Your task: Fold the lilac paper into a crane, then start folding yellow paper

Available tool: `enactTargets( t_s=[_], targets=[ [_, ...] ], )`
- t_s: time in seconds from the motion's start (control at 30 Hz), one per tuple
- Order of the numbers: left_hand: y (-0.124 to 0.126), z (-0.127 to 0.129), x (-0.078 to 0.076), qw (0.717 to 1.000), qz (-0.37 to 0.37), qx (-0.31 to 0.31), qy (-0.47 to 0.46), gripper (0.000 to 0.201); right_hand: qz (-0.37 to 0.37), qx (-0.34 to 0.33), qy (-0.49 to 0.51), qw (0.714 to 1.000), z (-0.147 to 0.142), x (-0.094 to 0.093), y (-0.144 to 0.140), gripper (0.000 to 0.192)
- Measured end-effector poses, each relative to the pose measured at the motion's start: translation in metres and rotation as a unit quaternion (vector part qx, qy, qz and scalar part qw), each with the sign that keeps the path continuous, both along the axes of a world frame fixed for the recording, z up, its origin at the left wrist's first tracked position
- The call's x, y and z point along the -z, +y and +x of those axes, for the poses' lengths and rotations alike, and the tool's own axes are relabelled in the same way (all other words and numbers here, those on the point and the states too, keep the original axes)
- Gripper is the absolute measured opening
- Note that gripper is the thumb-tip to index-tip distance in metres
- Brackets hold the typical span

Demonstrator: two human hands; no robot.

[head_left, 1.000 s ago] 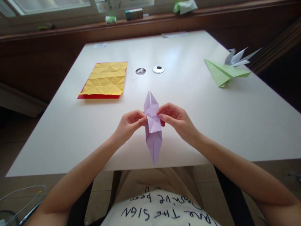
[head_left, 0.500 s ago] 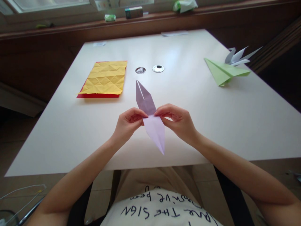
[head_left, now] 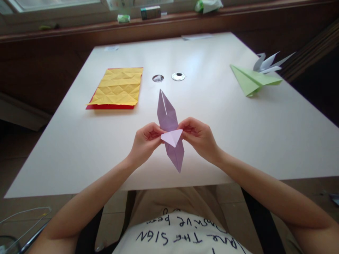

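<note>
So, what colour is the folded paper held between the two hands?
Light purple. The folded paper shows clearly in the head view, above the white table.

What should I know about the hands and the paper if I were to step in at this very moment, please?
Left hand: pinches the left side of the lilac paper model at its middle.
Right hand: pinches the right side at the same height.
The model is a long, narrow diamond, held just above the near part of the white table, with a slit in its far point and a small pale flap folded across the middle.
Done: the diamond shape is folded and creased. Left: the shape is not a finished figure.
Also on the table: creased yellow sheet on a red sheet at far left, green folded model and white folded model at far right.
</note>
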State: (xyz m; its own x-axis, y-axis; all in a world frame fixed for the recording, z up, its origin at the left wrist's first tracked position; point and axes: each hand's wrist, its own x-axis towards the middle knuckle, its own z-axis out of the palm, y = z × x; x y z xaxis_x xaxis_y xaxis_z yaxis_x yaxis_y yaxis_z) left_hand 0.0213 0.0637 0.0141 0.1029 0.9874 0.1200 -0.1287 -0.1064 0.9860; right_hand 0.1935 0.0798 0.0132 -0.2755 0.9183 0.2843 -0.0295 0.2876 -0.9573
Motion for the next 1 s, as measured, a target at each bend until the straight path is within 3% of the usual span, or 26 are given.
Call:
enactTargets(
  t_s=[0.17,0.37,0.73,1.0],
  targets=[
    [0.0009,-0.0022,0.0005,1.000,-0.010,0.029,0.004,0.025,-0.004,-0.024,0.003,1.000,0.0012,-0.0006,0.0008,0.015],
    [0.0029,-0.0022,0.0052,0.999,-0.001,0.045,-0.018,0.021,-0.058,-0.025,0.025,0.998,0.0003,-0.0025,-0.0003,0.018],
    [0.0017,-0.0010,0.0027,0.998,0.038,0.042,0.003,0.020,-0.093,-0.038,0.060,0.993,-0.0031,0.0032,0.0014,0.023],
    [-0.0004,0.0030,0.0041,1.000,0.022,0.020,0.001,0.023,-0.101,-0.014,0.049,0.994,-0.0070,0.0053,-0.0029,0.024]
  ],
)
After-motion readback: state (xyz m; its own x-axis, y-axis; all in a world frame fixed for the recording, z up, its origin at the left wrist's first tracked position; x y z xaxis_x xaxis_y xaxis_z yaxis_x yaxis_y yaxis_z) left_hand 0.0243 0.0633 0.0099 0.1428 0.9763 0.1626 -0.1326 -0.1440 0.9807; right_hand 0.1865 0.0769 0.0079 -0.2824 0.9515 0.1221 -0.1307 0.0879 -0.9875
